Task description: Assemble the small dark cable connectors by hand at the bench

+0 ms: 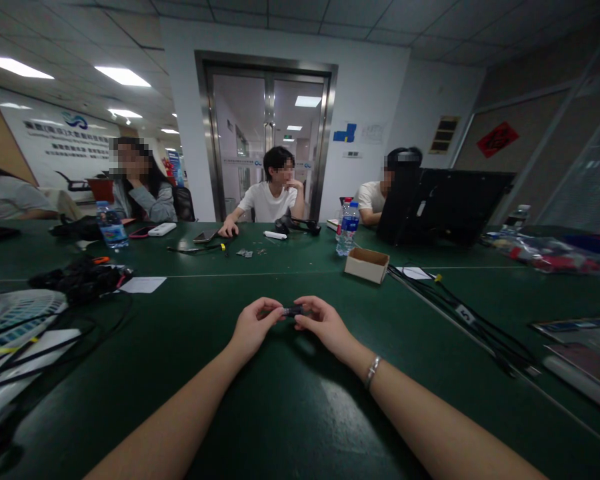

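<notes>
Between my two hands, just above the green table (260,413), is a small dark cylinder with a lighter left end (293,311); its exact kind is too small to make out. My left hand (255,327) pinches the lighter left end between thumb and fingers. On the other side, the thumb and fingers of my right hand (326,325) close around the dark right end. A silvery bracelet (373,372) circles my right wrist. Beyond my hands stands an open cardboard box (366,265).
Black cables (460,310) run along the right side. At left are a white fan (20,313) and a tangle of black gear (80,277). Water bottles (349,230) and a large black monitor (440,207) stand farther back. Several people sit across the table, one person's hand (229,229) resting on it.
</notes>
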Demonstrator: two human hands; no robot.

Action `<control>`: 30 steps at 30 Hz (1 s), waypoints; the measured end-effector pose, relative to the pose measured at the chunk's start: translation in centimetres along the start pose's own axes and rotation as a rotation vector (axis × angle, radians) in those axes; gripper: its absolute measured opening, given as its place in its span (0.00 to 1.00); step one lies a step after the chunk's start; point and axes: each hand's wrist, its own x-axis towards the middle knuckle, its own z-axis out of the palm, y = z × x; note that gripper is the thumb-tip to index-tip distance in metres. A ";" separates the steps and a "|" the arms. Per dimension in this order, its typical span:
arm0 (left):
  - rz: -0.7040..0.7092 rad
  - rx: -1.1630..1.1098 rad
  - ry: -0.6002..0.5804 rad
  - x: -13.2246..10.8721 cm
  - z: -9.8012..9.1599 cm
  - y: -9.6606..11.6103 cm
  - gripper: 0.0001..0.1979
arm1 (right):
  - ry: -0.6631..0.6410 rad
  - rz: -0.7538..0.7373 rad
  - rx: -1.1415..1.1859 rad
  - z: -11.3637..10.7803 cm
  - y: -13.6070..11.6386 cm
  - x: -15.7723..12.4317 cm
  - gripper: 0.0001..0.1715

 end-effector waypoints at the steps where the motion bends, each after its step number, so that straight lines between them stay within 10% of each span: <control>1: -0.008 -0.001 0.000 0.0 0.0 0.0 0.12 | 0.000 0.001 -0.002 0.0 0.0 0.0 0.21; 30: -0.052 0.031 0.002 -0.1 0.3 0.1 0.15 | -0.032 0.004 -0.003 -0.2 0.0 0.0 0.21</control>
